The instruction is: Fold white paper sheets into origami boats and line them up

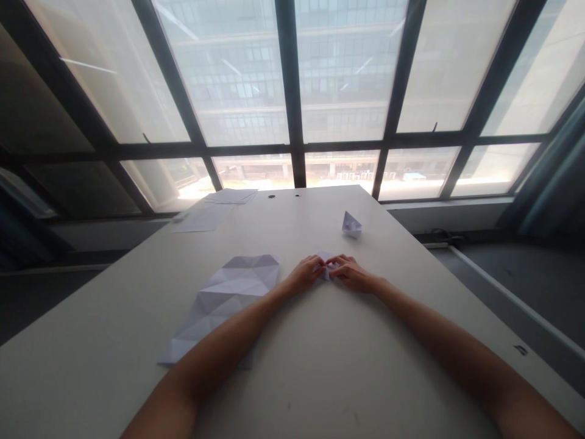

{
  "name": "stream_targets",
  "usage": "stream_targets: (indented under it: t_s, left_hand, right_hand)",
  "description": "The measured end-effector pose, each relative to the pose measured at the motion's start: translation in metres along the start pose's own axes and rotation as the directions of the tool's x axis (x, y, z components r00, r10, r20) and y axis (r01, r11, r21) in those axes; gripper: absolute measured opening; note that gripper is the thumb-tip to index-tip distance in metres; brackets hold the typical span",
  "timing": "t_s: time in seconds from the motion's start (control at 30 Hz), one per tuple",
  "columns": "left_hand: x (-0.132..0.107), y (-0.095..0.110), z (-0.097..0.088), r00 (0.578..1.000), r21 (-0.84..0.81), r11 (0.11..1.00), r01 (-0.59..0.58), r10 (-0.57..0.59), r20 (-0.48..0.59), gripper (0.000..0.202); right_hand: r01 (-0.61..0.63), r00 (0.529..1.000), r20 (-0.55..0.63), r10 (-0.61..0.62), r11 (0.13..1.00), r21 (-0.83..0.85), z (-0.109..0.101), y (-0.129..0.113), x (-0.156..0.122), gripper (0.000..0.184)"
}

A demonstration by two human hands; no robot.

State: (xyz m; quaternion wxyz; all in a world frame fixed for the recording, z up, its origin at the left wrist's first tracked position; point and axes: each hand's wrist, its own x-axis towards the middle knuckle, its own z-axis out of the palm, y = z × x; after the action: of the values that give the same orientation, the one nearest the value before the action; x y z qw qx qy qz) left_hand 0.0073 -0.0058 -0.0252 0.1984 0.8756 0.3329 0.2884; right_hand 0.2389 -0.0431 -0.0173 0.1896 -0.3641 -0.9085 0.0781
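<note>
A small folded sheet of white paper lies on the table between my two hands. My left hand pinches its left side with the fingers closed. From the other side, my right hand grips the paper with bent fingers, close to the left fingertips. Much of the folded paper is hidden under the fingers. Just beyond my right hand stands a small folded paper boat. To the left lies a large creased sheet of paper, partly covered by my left forearm.
The white table reaches toward the windows. Flat papers lie at its far left. A small dark clip-like thing is near the right edge. Dark-framed windows stand behind, with a curtain at right.
</note>
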Motion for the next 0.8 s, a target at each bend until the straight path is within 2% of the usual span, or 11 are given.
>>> stream_targets:
  t_s: [0.2, 0.4, 0.57, 0.67, 0.73, 0.8]
  left_hand:
    - [0.000, 0.002, -0.001, 1.000, -0.029, 0.999, -0.015, 0.015, -0.004, 0.033]
    - [0.000, 0.002, -0.001, 1.000, -0.024, 1.000, 0.014, -0.014, -0.009, 0.043]
    - [-0.001, 0.002, 0.000, 0.999, -0.033, 0.999, 0.016, -0.017, -0.028, 0.037]
    - [-0.001, 0.003, -0.001, 0.999, -0.007, 0.999, 0.031, -0.031, -0.020, 0.030]
    - [-0.002, 0.005, -0.001, 1.000, 0.013, 1.000, 0.015, -0.015, -0.004, 0.022]
    - [-0.002, 0.006, -0.002, 1.000, 0.043, 0.999, -0.014, 0.014, 0.013, 0.016]
  right_hand:
    - [0.027, 0.998, 0.066, -0.022, 0.997, -0.071, -0.007, -0.009, -0.001, 0.034]
    - [0.072, 0.997, 0.028, -0.073, 0.997, 0.036, -0.008, -0.009, -0.001, 0.042]
    - [0.002, 0.998, 0.057, -0.012, 0.986, 0.164, -0.005, -0.003, -0.003, 0.053]
    - [-0.028, 0.998, 0.064, 0.017, 0.983, 0.183, 0.001, -0.001, -0.002, 0.049]
    - [-0.043, 0.999, 0.041, 0.035, 0.981, 0.191, 0.006, 0.001, -0.001, 0.046]
    - [-0.071, 0.996, -0.033, 0.080, 0.975, 0.209, 0.010, 0.005, 0.001, 0.045]
